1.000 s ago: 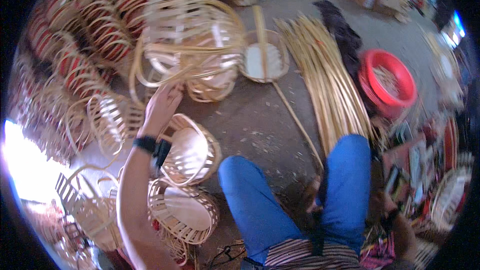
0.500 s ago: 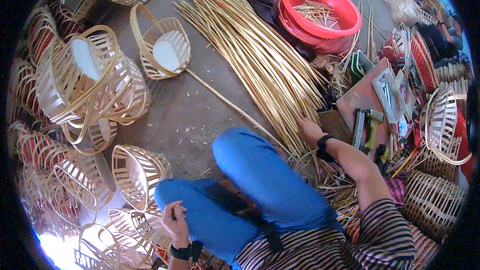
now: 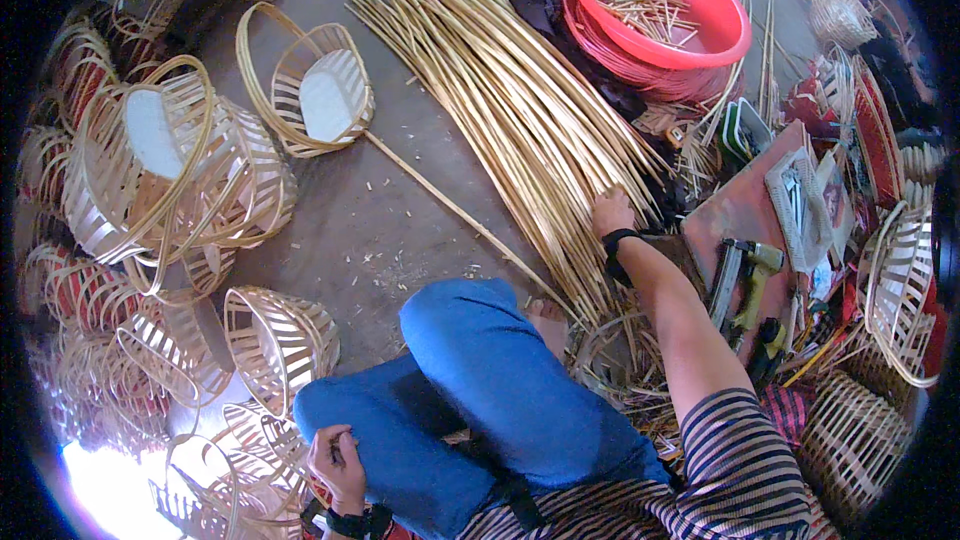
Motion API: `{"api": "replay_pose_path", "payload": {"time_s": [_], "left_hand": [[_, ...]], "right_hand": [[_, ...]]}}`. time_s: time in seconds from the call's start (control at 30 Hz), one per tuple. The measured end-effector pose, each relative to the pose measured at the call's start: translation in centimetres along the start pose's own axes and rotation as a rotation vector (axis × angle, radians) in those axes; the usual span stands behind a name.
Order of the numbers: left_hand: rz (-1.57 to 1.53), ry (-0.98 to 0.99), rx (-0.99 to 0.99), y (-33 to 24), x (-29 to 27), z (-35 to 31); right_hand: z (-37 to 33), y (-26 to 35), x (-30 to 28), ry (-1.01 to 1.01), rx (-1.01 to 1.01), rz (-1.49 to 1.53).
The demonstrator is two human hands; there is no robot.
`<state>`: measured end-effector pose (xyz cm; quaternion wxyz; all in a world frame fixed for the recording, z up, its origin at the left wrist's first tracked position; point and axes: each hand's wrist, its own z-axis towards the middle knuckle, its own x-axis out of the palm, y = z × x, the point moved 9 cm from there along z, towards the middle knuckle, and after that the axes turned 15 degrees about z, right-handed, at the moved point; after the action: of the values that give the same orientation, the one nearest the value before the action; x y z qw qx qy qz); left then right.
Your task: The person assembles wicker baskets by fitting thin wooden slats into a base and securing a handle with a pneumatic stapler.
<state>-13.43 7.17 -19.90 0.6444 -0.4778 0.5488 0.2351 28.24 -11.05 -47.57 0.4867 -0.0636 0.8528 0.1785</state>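
My right hand lies on the lower right part of a long bundle of pale bamboo sticks. Its fingers curl down onto the sticks, and their tips are partly hidden. My left hand is beside my bent left knee, loosely closed, with nothing visible in it. A single stick runs across the floor from the bundle's near end to a handled basket with a white oval base.
Woven baskets crowd the left side. At the back right, a red basin holds short sticks. A nail gun and a wire tray rest on a reddish board to my right, near another basket.
My right hand has moved up along the bundle, farther from me, and the arm is straighter. My left hand has shifted slightly down and left. The view has tilted a little.
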Motion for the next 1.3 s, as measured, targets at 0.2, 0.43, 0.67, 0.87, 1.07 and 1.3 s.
{"api": "replay_pose_path", "payload": {"time_s": [0.2, 0.43, 0.67, 0.87, 1.07, 1.3], "left_hand": [[0.040, 0.031, -0.008, 0.3, 0.8, -0.4], [0.016, -0.026, 0.138, -1.7, 1.5, 0.5], [-0.071, 0.018, 0.203, -2.6, 3.6, 3.5], [-0.287, 0.259, 0.128, -2.0, 5.4, 6.6], [-0.261, 0.153, 0.294, -4.9, 2.9, 9.1], [0.140, -0.496, 0.580, -10.0, -8.0, 8.9]], "right_hand": [[-0.4, -2.2, 2.3, 0.177, 0.128, 0.121], [-4.0, 0.3, -1.4, -0.112, -0.292, 0.220], [-13.2, -0.8, -10.9, -0.505, -0.510, 0.567], [-24.7, -8.7, -15.5, -0.578, -0.493, 0.341], [-28.6, -17.0, -16.5, -0.519, -0.324, 0.419], [-23.5, -1.8, -19.6, -0.514, -0.885, 0.302]]}}
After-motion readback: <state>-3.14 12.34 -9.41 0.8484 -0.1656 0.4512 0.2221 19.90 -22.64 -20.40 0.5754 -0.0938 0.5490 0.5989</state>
